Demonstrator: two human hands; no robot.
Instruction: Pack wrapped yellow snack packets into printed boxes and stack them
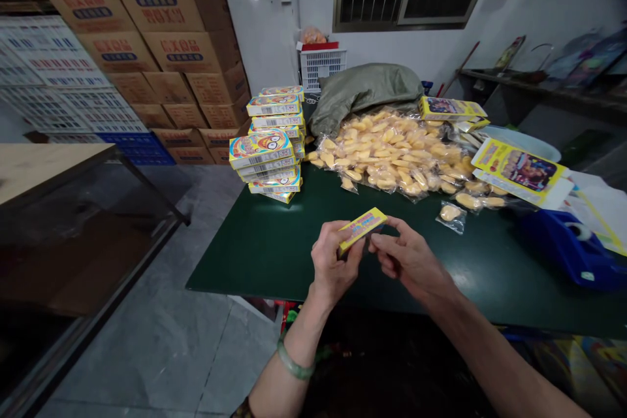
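A small yellow carton (362,228) with pink and blue print is held tilted above the front of the green table. My left hand (334,256) wraps round its left side, thumb on the near face. At its right end, my right hand (409,258) has the index fingertip on the edge and the thumb close beneath, fingers curled. Whether the carton's end flap is up cannot be made out. Beyond lies a heap of yellow, individually wrapped pieces (392,150), with one wrapped piece (450,213) apart from it. Stacked cartons (264,148) stand at the left.
A blue tape dispenser (573,248) sits at the right, near flattened yellow cartons (522,170). A grey-green sack (369,91) lies behind the heap. Brown boxes (171,10) are piled at the back left. The green table's (230,261) left edge faces another table (53,160).
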